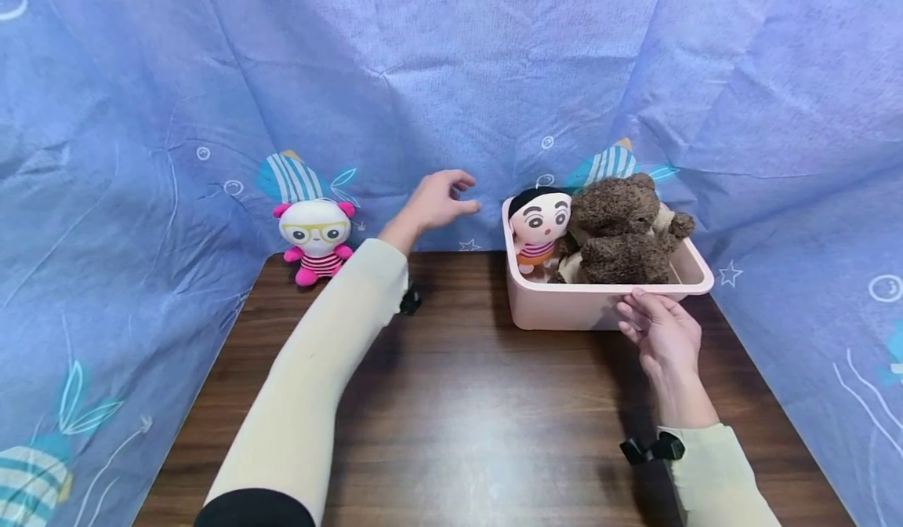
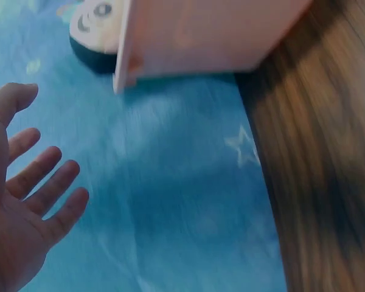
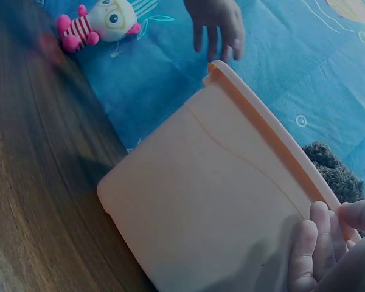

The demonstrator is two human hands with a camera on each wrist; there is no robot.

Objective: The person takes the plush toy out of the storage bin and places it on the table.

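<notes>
A pale pink plastic bin (image 1: 564, 307) stands at the back right of the table. Inside it, a black-haired doll (image 1: 539, 225) sits at the left end, beside brown plush bears (image 1: 621, 229) that fill the middle and right. My right hand (image 1: 663, 335) pinches the bin's front rim, thumb on top and fingers against the outer wall, also visible in the right wrist view. My left hand (image 1: 440, 201) hovers left of the bin, fingers spread and slightly bent, holding nothing; the left wrist view shows its bare palm. A pink-and-white panda toy (image 1: 316, 237) sits at the back left.
The brown wooden table (image 1: 451, 417) extends toward me in front of the bin. A blue cloth (image 1: 451, 80) with fish and star prints hangs behind the table and along both sides, close to the bin's back.
</notes>
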